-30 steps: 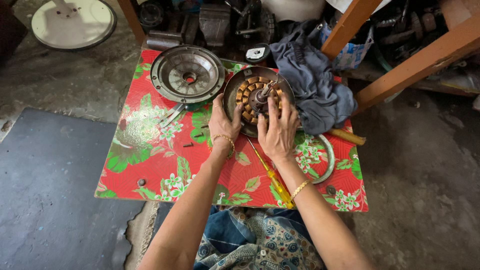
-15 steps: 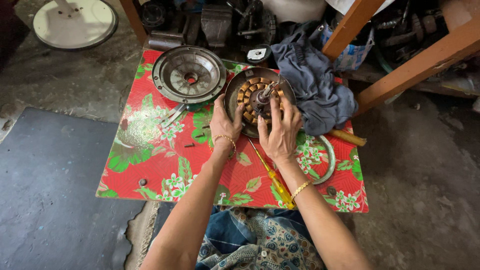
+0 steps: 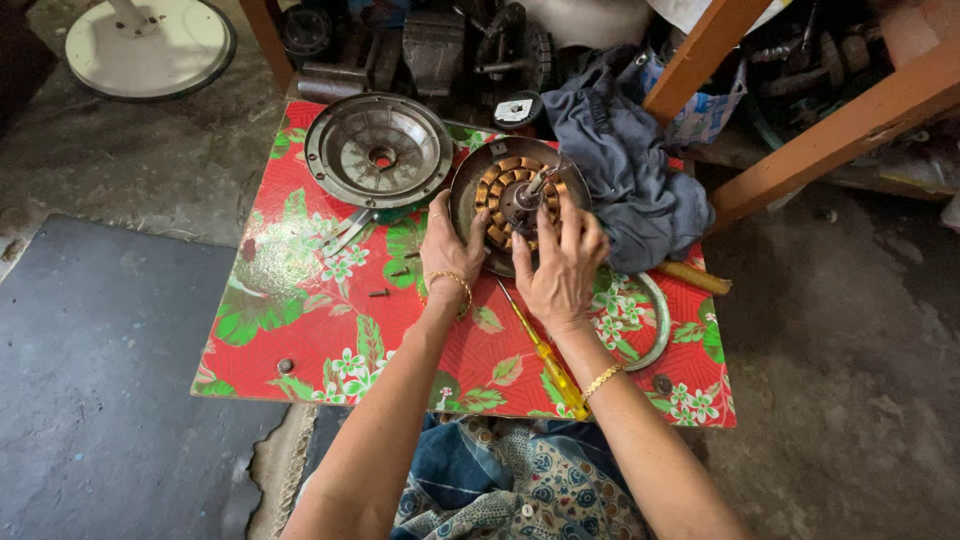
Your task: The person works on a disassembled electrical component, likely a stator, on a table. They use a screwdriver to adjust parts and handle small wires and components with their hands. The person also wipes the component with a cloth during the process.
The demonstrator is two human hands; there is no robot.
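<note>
A round metal motor housing [image 3: 470, 190] with a ring of copper coils [image 3: 497, 183] lies on a red floral cloth [image 3: 300, 310]. My left hand [image 3: 450, 245] grips the housing's near-left rim. My right hand [image 3: 560, 265] rests over the housing's near side, its fingers reaching up to the coils and the central shaft [image 3: 535, 182]. A second, empty metal housing cover [image 3: 378, 150] sits to the left. A yellow-handled screwdriver [image 3: 545, 355] lies on the cloth beneath my right forearm.
A grey-blue rag [image 3: 625, 160] lies right of the motor. A metal ring [image 3: 655, 320] and a wooden handle [image 3: 695, 278] rest at the right. Small screws [image 3: 380, 293] dot the cloth. Orange wooden beams [image 3: 830, 125], machine parts and a white round base [image 3: 145, 45] lie behind.
My hands stay on the motor housing; the right fingers have shifted slightly around the coils and shaft. Nothing else has moved.
</note>
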